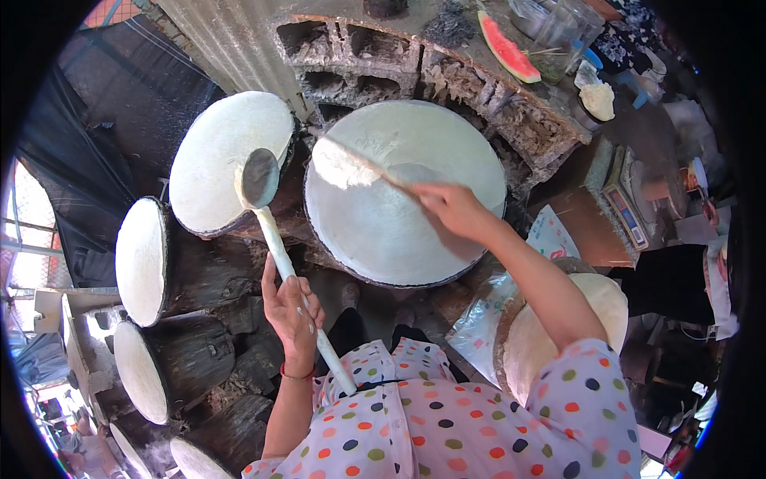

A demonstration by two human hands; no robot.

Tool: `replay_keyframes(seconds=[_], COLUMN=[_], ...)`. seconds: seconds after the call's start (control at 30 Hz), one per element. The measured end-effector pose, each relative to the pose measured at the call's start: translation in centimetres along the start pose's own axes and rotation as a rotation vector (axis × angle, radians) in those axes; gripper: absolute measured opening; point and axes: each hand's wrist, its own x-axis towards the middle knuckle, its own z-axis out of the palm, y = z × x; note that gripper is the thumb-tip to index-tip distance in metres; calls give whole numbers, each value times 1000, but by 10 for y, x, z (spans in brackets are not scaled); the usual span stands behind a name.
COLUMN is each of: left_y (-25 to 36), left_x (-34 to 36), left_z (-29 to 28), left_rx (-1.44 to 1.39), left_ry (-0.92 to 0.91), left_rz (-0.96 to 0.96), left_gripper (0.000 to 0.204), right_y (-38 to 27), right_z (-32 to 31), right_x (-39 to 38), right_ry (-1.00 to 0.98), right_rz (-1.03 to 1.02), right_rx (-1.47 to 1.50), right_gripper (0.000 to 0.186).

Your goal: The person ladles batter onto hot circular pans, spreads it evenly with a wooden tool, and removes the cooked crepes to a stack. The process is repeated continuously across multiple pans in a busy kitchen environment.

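Note:
My left hand is closed round the long pale handle of a ladle. Its dark round bowl tilts over the edge of a white-coated round griddle at the left. My right hand grips a thin wooden spreader, partly blurred, which reaches left over the large round griddle in front of me. A thin pale layer of batter covers that griddle, with a thicker white patch beside the spreader.
Several more white-topped round griddles curve along the left. Concrete blocks form a ledge behind. On it lie a watermelon slice and a clear plastic container. A stack of round pale sheets and a plastic bag are at my right.

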Motion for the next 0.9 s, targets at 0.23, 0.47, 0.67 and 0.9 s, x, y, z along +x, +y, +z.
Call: replay_keyframes(seconds=[0.23, 0.47, 0.67, 0.9], left_y=[3, 5, 6, 4], left_x=[-7, -18, -27, -42], left_z=[-2, -2, -2, -16], left_rx=[-7, 10, -13, 46], left_ry=[15, 13, 7, -2], left_rz=[21, 24, 47, 40], left_gripper=[49, 50, 50, 50], right_y=[8, -1, 12, 9], right_z=[-12, -8, -6, 1], right_x=[-52, -51, -50, -102], right_ry=[92, -132, 103, -14], right_rz=[29, -91, -15, -111], right_rx=[-19, -25, 40, -78], right_gripper=[33, 31, 32, 33])
